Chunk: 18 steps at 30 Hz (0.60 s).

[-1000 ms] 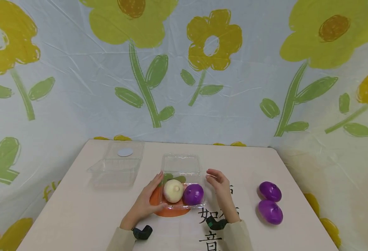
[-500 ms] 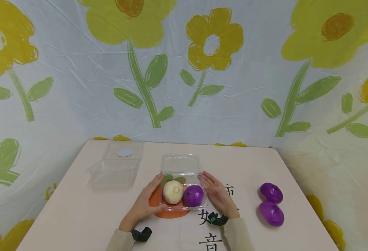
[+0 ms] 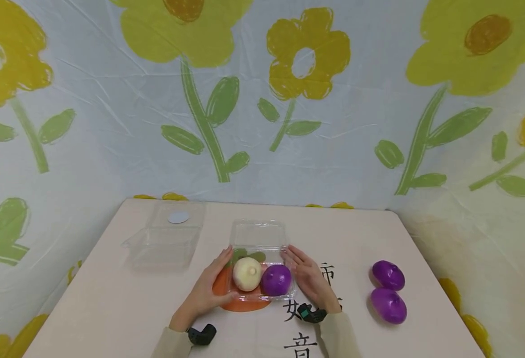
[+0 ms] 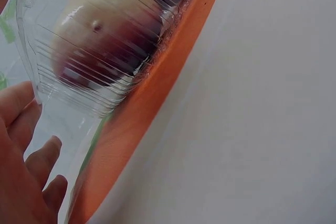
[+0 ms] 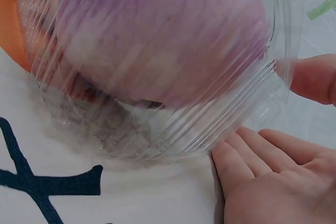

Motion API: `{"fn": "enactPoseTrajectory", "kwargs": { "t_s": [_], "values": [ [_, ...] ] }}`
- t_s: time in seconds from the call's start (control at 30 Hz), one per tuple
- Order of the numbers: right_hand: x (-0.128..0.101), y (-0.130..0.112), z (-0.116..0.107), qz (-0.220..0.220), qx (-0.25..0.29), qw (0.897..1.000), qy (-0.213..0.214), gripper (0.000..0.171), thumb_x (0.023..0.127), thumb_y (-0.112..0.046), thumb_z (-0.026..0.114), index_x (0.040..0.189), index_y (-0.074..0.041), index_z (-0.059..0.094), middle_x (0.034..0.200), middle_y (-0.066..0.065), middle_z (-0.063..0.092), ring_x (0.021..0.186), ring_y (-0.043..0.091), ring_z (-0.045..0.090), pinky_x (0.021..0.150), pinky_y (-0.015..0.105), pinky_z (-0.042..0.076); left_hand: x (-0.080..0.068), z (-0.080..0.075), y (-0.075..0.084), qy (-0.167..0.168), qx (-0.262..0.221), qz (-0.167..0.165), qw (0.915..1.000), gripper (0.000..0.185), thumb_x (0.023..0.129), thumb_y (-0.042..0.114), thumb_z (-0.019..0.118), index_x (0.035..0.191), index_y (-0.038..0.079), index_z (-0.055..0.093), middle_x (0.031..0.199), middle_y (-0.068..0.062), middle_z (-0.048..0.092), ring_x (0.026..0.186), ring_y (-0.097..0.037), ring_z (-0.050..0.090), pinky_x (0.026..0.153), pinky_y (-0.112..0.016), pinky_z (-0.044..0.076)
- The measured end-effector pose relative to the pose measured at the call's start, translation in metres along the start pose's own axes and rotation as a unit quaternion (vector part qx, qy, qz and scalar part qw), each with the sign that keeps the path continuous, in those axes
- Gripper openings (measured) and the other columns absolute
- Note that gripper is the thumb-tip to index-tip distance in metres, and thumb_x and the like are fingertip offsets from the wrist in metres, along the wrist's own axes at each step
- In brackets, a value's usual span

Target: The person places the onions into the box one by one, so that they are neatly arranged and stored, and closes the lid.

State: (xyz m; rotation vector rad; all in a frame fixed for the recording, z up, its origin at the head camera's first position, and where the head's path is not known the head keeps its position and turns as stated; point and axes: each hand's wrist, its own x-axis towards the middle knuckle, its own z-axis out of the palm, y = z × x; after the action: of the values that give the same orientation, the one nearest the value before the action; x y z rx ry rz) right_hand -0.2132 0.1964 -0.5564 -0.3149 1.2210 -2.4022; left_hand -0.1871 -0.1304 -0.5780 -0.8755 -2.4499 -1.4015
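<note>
An open clear plastic clamshell box (image 3: pixel 262 297) sits in front of me, its lid tilted back. Inside, side by side, are a pale round onion (image 3: pixel 247 274), which shows purple low down in the left wrist view, and a purple onion (image 3: pixel 276 280). My left hand (image 3: pixel 206 286) spans the left side of the box, thumb at the front corner and fingertips at the back. On the other side my right hand (image 3: pixel 309 276) lies along the wall with fairly straight fingers touching it. The right wrist view shows fingertips (image 5: pixel 236 148) at the lower edge.
Another open clear clamshell box (image 3: pixel 163 246) stands at the back left. Two purple onions (image 3: pixel 388 275) lie close together on the right of the table (image 3: pixel 343 228). An orange print (image 3: pixel 244 306) and black characters mark the cloth. A flowered curtain (image 3: pixel 325 164) surrounds the table.
My right hand has come left and down from above the table to the box's right side, its fingers straightening against the wall. My left hand has stayed at the left side.
</note>
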Motion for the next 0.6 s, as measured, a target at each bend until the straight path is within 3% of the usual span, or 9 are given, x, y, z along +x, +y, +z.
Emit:
{"fn": "enactPoseTrajectory", "kwargs": {
  "t_s": [0.1, 0.4, 0.6],
  "values": [
    [0.0002, 0.0003, 0.0004, 0.001, 0.0, 1.0, 0.005, 0.069, 0.097, 0.016, 0.03, 0.158, 0.0, 0.001, 0.165, 0.018, 0.002, 0.151, 0.031, 0.008, 0.117, 0.032, 0.023, -0.0001, 0.0002, 0.0009, 0.001, 0.0, -0.001, 1.0, 0.101, 0.076, 0.039, 0.083, 0.156, 0.007, 0.03, 0.162, -0.009, 0.026, 0.149, -0.033, 0.022, 0.115, -0.056, 0.023],
    [0.0004, 0.0039, -0.0038, -0.021, -0.004, 1.0, 0.002, 0.07, 0.097, 0.018, 0.031, 0.159, -0.004, 0.006, 0.165, 0.015, 0.009, 0.151, 0.029, 0.013, 0.117, 0.034, 0.024, 0.0, 0.0012, 0.0022, 0.004, 0.0, 0.001, 1.0, 0.101, 0.076, 0.038, 0.083, 0.156, 0.008, 0.03, 0.161, -0.013, 0.028, 0.148, -0.034, 0.022, 0.113, -0.061, 0.024],
    [-0.0009, 0.0053, -0.0064, -0.036, -0.033, 0.999, -0.013, 0.072, 0.096, 0.018, 0.033, 0.159, -0.006, 0.006, 0.166, 0.015, 0.008, 0.151, 0.03, 0.011, 0.118, 0.035, 0.022, -0.0004, 0.0022, 0.0041, 0.003, 0.0, -0.004, 1.0, 0.1, 0.076, 0.038, 0.083, 0.156, 0.007, 0.03, 0.162, -0.012, 0.027, 0.149, -0.033, 0.021, 0.114, -0.058, 0.024]
  ]
}}
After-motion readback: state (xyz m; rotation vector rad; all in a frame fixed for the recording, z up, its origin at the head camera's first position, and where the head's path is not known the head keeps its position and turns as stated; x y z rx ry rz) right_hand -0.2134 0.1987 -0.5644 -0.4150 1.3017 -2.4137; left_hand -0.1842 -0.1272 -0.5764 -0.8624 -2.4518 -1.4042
